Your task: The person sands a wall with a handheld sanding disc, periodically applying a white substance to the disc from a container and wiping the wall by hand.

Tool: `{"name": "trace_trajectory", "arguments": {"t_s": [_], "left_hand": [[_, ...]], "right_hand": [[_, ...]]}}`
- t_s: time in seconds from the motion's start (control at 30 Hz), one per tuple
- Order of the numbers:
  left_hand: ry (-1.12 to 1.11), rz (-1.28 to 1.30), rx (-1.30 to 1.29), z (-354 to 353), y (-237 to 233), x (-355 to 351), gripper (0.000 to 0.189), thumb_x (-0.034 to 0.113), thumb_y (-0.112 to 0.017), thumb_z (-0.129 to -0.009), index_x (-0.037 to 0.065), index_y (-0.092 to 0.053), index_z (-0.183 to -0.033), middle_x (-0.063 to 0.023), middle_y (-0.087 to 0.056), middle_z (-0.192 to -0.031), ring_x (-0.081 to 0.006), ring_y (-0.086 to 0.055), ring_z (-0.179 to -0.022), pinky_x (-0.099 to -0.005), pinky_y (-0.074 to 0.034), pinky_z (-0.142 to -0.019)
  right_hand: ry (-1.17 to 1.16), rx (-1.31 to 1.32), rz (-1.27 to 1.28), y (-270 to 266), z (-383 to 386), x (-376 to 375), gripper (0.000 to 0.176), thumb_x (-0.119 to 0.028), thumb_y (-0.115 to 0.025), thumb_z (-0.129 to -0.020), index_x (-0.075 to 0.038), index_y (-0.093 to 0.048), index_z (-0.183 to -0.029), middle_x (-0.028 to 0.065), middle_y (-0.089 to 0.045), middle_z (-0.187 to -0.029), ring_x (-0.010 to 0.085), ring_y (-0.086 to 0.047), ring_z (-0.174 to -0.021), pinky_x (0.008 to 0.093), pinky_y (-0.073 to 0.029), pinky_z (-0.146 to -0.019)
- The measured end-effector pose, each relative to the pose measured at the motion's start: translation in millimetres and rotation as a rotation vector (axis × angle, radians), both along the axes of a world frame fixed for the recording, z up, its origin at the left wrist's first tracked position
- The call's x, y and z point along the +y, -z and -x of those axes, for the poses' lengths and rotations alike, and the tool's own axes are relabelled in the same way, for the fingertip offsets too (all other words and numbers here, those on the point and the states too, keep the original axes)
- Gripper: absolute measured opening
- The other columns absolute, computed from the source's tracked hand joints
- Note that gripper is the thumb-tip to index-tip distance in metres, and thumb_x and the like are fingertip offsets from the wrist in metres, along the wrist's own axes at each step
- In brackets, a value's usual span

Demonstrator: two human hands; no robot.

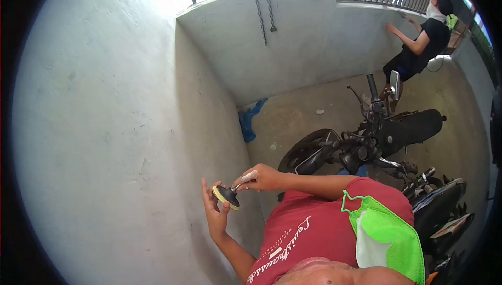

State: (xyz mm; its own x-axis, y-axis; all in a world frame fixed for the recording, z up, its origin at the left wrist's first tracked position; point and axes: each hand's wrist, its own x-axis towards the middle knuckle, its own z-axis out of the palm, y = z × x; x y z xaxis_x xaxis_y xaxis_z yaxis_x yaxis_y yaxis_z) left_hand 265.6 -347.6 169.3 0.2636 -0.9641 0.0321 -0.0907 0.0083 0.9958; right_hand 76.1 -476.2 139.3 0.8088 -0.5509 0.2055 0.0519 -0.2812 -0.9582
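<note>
A round black pad with a yellow rim (227,197) is held between my two hands, tilted in front of the grey wall. My left hand (215,217) holds its rim, with the thumb on the near side and the fingers behind it. My right hand (266,177) is closed at the thin metal stem (241,183) on the pad's back. A whitish piece (250,176) shows at the right fingers; whether it is a handle or a wrapping, I cannot tell.
Plastered walls (115,128) stand left and ahead. A black motorcycle (366,144) is on the floor to the right, with another (444,206) nearer. Blue plastic (251,120) lies in the corner. Chains (260,13) hang on the far wall, and another person (426,39) stands there.
</note>
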Motion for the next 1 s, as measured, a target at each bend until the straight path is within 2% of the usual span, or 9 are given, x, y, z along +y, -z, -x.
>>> {"name": "trace_trajectory", "arguments": {"t_s": [0.3, 0.37, 0.5, 0.57, 0.67, 0.7, 0.77, 0.87, 1.0], "left_hand": [[-0.027, 0.075, -0.06, -3, -6, 17, 0.108, 0.03, -0.084, -0.071, 0.006, -0.017, -0.153, -0.0155, -0.05, -0.132, -0.0268, -0.05, -0.122, -0.0389, -0.039, -0.104], [-0.04, 0.075, -0.029, 0, -9, 20, 0.109, 0.028, -0.085, -0.07, 0.006, -0.018, -0.153, -0.0156, -0.05, -0.132, -0.0272, -0.049, -0.123, -0.0394, -0.039, -0.104], [-0.051, 0.043, -0.074, -2, -19, 25, 0.118, 0.02, -0.088, -0.06, 0.006, -0.017, -0.153, -0.0141, -0.051, -0.132, -0.0282, -0.05, -0.122, -0.0399, -0.036, -0.107], [-0.029, 0.02, -0.138, -4, -20, 26, 0.121, 0.019, -0.089, -0.058, 0.007, -0.016, -0.154, -0.0138, -0.051, -0.132, -0.0282, -0.05, -0.123, -0.0398, -0.036, -0.107], [-0.02, -0.007, -0.228, -6, -18, 25, 0.125, 0.019, -0.091, -0.056, 0.006, -0.014, -0.154, -0.0141, -0.052, -0.132, -0.0291, -0.05, -0.123, -0.0405, -0.037, -0.107], [-0.019, -0.013, -0.308, -7, -17, 27, 0.125, 0.02, -0.091, -0.056, 0.005, -0.014, -0.154, -0.0147, -0.052, -0.132, -0.0299, -0.05, -0.123, -0.0408, -0.037, -0.108], [-0.005, -0.01, -0.393, -8, -19, 27, 0.125, 0.02, -0.091, -0.056, 0.004, -0.013, -0.153, -0.0152, -0.052, -0.132, -0.0307, -0.05, -0.123, -0.0412, -0.037, -0.108], [0.003, -0.07, -0.481, -3, -23, 32, 0.126, 0.013, -0.09, -0.055, 0.004, -0.011, -0.154, -0.0149, -0.051, -0.132, -0.0294, -0.049, -0.126, -0.0407, -0.035, -0.111], [0.051, -0.081, -0.539, 4, -23, 28, 0.128, 0.021, -0.091, -0.056, 0.002, -0.011, -0.153, -0.0187, -0.053, -0.132, -0.0338, -0.049, -0.125, -0.0428, -0.037, -0.106]], "right_hand": [[-0.059, -0.005, 0.3, 6, -18, 8, 0.032, -0.034, -0.054, -0.099, -0.003, -0.056, -0.089, 0.0117, -0.056, -0.061, 0.0174, -0.058, -0.052, 0.0345, -0.043, -0.051], [-0.195, 0.016, -0.046, 4, -20, 14, 0.033, -0.033, -0.05, -0.101, -0.003, -0.052, -0.088, 0.0107, -0.056, -0.06, 0.0186, -0.054, -0.044, 0.0327, -0.042, -0.046], [-0.247, -0.007, -0.159, 9, -24, 21, 0.031, -0.032, -0.047, -0.102, -0.004, -0.051, -0.089, 0.0063, -0.052, -0.057, 0.0161, -0.049, -0.038, 0.0308, -0.041, -0.042], [-0.291, 0.015, -0.515, 11, -23, 25, 0.031, -0.033, -0.046, -0.102, -0.005, -0.051, -0.089, 0.0023, -0.05, -0.057, 0.0122, -0.05, -0.04, 0.0293, -0.04, -0.041], [-0.326, 0.033, -0.635, 20, -28, 22, 0.034, -0.037, -0.048, -0.101, -0.005, -0.051, -0.089, 0.001, -0.049, -0.059, 0.011, -0.051, -0.043, 0.0285, -0.042, -0.043], [-0.326, 0.027, -0.633, 19, -29, 21, 0.034, -0.037, -0.048, -0.101, -0.005, -0.051, -0.089, 0.001, -0.049, -0.059, 0.011, -0.051, -0.043, 0.0285, -0.042, -0.043], [-0.282, 0.158, -0.237, 14, -31, 15, 0.037, -0.04, -0.049, -0.1, -0.003, -0.051, -0.099, 0.0031, -0.054, -0.065, 0.0125, -0.056, -0.052, 0.0284, -0.045, -0.051], [-0.275, 0.093, -0.297, 15, -34, 14, 0.041, -0.043, -0.049, -0.1, -0.002, -0.053, -0.106, 0.0063, -0.059, -0.079, 0.0148, -0.059, -0.065, 0.0304, -0.048, -0.058], [-0.407, 0.16, -0.218, 23, -35, 11, 0.047, -0.047, -0.047, -0.099, -0.002, -0.052, -0.111, 0.0075, -0.059, -0.081, 0.0157, -0.061, -0.068, 0.0299, -0.049, -0.058]]}}
